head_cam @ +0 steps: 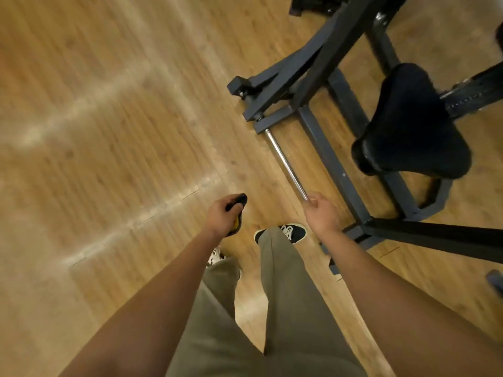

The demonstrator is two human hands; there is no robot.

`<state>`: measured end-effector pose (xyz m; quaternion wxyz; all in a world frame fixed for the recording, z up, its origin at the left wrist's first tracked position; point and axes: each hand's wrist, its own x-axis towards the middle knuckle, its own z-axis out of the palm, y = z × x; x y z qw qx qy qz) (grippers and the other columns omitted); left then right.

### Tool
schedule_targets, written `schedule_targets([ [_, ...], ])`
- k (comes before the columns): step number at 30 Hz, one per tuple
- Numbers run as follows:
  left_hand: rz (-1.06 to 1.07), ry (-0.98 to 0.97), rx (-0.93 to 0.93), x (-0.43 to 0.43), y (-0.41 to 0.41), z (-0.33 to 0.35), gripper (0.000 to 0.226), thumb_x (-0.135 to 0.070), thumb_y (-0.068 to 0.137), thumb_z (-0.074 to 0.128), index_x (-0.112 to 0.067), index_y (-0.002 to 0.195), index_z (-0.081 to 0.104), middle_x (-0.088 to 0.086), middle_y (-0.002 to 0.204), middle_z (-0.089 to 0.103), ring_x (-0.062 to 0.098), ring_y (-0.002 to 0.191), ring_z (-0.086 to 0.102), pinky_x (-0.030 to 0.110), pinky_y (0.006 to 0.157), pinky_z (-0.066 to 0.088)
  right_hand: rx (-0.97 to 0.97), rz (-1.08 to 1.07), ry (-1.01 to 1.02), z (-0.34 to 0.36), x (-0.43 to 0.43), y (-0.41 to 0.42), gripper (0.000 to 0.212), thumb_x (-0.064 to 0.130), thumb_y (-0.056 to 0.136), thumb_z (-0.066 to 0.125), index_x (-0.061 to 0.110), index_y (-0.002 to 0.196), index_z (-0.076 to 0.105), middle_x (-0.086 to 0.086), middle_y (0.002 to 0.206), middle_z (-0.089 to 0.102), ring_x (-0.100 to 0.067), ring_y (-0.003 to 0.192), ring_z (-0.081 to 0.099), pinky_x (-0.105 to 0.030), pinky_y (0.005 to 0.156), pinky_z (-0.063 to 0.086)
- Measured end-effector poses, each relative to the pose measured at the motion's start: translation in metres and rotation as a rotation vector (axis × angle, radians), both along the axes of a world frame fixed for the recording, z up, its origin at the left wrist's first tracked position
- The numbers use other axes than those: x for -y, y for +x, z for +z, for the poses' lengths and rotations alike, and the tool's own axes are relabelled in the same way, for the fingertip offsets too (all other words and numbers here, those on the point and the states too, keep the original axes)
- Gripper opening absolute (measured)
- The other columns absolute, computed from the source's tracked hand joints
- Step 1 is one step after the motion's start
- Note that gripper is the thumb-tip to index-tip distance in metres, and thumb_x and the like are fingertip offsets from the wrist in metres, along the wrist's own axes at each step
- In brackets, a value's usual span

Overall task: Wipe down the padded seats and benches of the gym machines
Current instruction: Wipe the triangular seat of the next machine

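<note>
Head view: a person stood on a wooden floor (109, 118) beside a gym machine, cloth in hand.

Pale streaks of glare crossed the blurred plank floor. The machine's dark steel frame (321, 131) stood at the right and carried a black padded seat (408, 123). A chrome bar (283, 159) jutted from the frame's low end. The left grip (221, 213) was curled tightly round a dark cloth (241, 199) with a yellow patch, well apart from the seat. The right grip (321, 213) hung with loosely curled fingers at the bar's tip, plainly holding nothing; whether it touched the bar could not be told. Below were olive trousers (283, 295) and a dark shoe (292, 233).
</note>
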<state>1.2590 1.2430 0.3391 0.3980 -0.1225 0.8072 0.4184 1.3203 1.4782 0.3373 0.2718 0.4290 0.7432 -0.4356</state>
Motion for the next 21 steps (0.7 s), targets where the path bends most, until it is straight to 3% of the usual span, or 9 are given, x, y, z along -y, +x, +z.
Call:
schedule_targets([
  [2,-0.026,-0.012,0.008,0.050,0.014,0.015,0.032,-0.016,0.100,0.057,-0.013,0.131,0.063,0.002,0.112,0.066,0.020,0.098,0.061,0.024,0.082,0.044,0.065,0.118,-0.091,0.014,0.033,0.004,0.037,0.022,0.099,0.049,0.018,0.136,0.056,-0.003,0.110,0.063,-0.018,0.089,0.057,-0.025,0.076,0.036],
  [4,-0.051,-0.024,0.021,0.094,0.027,0.027,0.031,-0.016,0.100,0.057,-0.014,0.130,0.063,0.004,0.111,0.067,0.021,0.095,0.062,0.025,0.077,0.045,0.131,0.258,-0.153,0.024,0.061,0.005,0.037,0.023,0.098,0.051,0.017,0.134,0.057,-0.006,0.122,0.062,-0.022,0.104,0.058,-0.026,0.081,0.039],
  [7,-0.038,-0.053,0.023,0.166,0.048,0.047,0.032,-0.019,0.100,0.057,-0.019,0.131,0.062,0.004,0.111,0.069,0.025,0.097,0.065,0.029,0.081,0.048,0.117,0.386,-0.139,0.046,0.113,0.000,0.033,0.023,0.096,0.052,0.019,0.128,0.062,-0.001,0.122,0.061,-0.023,0.115,0.059,-0.026,0.085,0.042],
  [10,0.010,-0.038,-0.005,0.225,0.065,0.078,0.032,-0.019,0.099,0.057,-0.021,0.131,0.062,0.002,0.112,0.069,0.024,0.100,0.065,0.029,0.085,0.048,0.057,0.387,-0.135,0.070,0.155,0.001,0.035,0.023,0.094,0.055,0.017,0.128,0.063,-0.001,0.124,0.063,-0.024,0.115,0.061,-0.032,0.098,0.046],
  [15,0.165,-0.012,-0.090,0.307,0.080,0.136,0.030,-0.016,0.100,0.056,-0.018,0.130,0.062,0.000,0.111,0.069,0.022,0.104,0.065,0.031,0.089,0.049,-0.046,0.386,-0.099,0.120,0.220,0.004,0.033,0.022,0.097,0.054,0.016,0.128,0.062,-0.004,0.128,0.063,-0.022,0.116,0.059,-0.032,0.102,0.045],
  [21,0.397,0.034,-0.210,0.354,0.056,0.196,0.032,-0.015,0.101,0.054,-0.015,0.133,0.060,-0.001,0.118,0.065,0.015,0.105,0.062,0.018,0.083,0.044,-0.119,0.392,-0.092,0.167,0.274,-0.027,0.034,0.021,0.097,0.053,0.014,0.130,0.060,-0.005,0.117,0.066,-0.020,0.106,0.062,-0.028,0.087,0.044],
])
